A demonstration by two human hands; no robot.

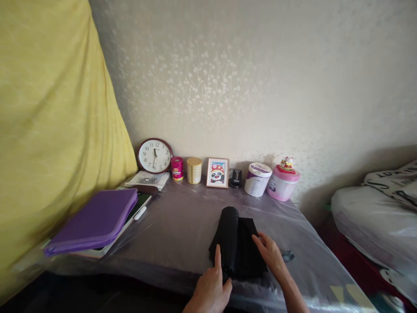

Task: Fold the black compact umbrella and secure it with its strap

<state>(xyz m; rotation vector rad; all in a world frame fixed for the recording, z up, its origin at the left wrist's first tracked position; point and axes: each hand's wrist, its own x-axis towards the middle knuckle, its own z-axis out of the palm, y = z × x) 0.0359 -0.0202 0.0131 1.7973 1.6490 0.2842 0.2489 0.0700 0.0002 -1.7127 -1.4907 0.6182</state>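
Observation:
A black roll [229, 234] of thin, sheet-like material, resembling a roll of plastic bags, lies on the covered table with its length pointing toward the wall. A flat black flap [249, 248] of the same material spreads out on its right. My left hand [211, 284] grips the roll's near end, the index finger stretched along its left side and the thumb close to the end. At the flap's right edge my right hand [269, 252] holds the material between thumb and fingers. Beside the right wrist lies a small crumpled dark piece [288, 255].
Along the wall stand a clock [155, 156], a pink can [177, 168], a yellow tin [194, 171], a framed picture [217, 173], a black device [235, 178], a white tub [257, 180] and a pink tub [282, 182]. A purple folder [94, 219] lies left, near a yellow curtain [61, 130].

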